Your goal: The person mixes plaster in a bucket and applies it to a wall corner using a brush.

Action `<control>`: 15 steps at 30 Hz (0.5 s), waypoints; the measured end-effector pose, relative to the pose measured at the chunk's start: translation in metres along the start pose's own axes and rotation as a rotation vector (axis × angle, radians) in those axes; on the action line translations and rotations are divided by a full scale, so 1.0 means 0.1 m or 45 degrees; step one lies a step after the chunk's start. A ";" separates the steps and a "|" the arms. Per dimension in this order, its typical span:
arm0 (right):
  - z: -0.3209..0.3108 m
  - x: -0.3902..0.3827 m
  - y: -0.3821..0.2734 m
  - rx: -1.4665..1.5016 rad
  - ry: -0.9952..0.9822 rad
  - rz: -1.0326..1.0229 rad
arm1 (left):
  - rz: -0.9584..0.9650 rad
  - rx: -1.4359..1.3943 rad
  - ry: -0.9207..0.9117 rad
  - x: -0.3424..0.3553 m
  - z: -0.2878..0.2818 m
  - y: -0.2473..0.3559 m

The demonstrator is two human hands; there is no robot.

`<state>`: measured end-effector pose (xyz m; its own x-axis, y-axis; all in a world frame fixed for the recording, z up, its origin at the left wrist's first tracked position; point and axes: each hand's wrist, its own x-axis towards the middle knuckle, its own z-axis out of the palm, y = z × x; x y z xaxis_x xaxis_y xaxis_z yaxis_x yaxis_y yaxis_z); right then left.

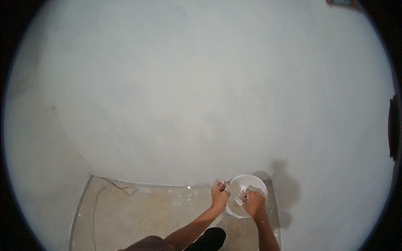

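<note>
A round white bucket (239, 216) stands on the floor by the wall, with greyish-white material inside. At its left rim is my left hand (219, 195), its white-smeared fingers closed on the edge. My right hand (255, 203) reaches over the bucket from the near right. Its fingers are closed round a small white-smeared tool (238, 201), whose kind I cannot make out. The tool's lower part is over or in the bucket's contents.
A pale wall (188, 92) rises in front and at both sides. The beige tiled floor (138, 213) has white splashes near the wall. A thin cable (96, 217) runs along the floor at left. My dark-clad knee (211, 239) is close to the bucket. A dark object (393, 127) sits at far right.
</note>
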<state>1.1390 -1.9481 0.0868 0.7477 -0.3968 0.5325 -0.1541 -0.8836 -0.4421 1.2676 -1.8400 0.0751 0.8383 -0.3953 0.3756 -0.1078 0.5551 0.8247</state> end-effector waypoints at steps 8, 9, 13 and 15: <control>-1.68 0.17 0.03 0.037 0.458 -0.199 | 0.119 0.148 0.317 -0.07 1.35 1.12; -1.80 0.24 0.02 0.051 0.452 -0.202 | 0.132 0.102 0.350 -0.03 1.48 1.27; -2.28 0.62 0.27 0.366 0.472 -0.242 | 0.258 0.085 0.462 0.01 1.93 1.48; -2.64 0.59 0.46 0.487 0.349 -0.222 | 0.162 0.065 0.624 -0.30 2.42 1.55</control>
<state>1.0058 -2.0776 0.2883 0.5361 -0.3471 0.7695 0.2445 -0.8086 -0.5352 1.0966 -1.9190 0.2942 0.9678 0.0700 0.2419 -0.2411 0.5350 0.8097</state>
